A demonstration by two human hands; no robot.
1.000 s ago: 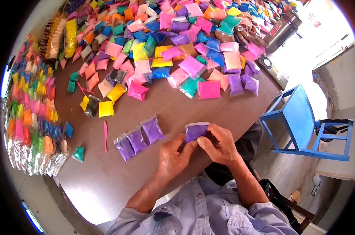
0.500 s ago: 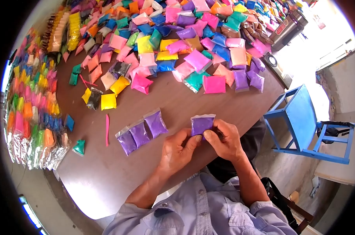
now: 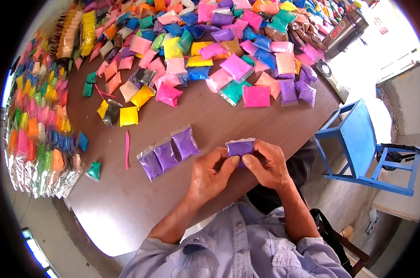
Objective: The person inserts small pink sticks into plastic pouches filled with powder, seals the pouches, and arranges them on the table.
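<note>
Between my two hands is a small clear packet of purple clay-like material (image 3: pixel 241 148), its clear sealed edge pointing away from me. My left hand (image 3: pixel 211 172) grips its left side, thumb on the face toward me. On the right side, my right hand (image 3: pixel 267 166) pinches it the same way, the fingers behind partly hidden. To the left of my hands, a row of three similar purple packets (image 3: pixel 165 154) lies on the brown table (image 3: pixel 126 204). Further left lies a thin pink stick-like tool (image 3: pixel 127 150).
A large heap of colourful packets (image 3: pixel 237 67) covers the far side. Strips of packets (image 3: pixel 38 134) hang along the left edge. A green packet (image 3: pixel 93 170) lies near that edge. A steel flask (image 3: pixel 346 32) stands at far right; a blue chair (image 3: pixel 353 139) is beyond the table.
Both thumbs have moved up slightly over the purple packet, so less of its face shows. The view has shifted a little; the packets on the table lie as before.
</note>
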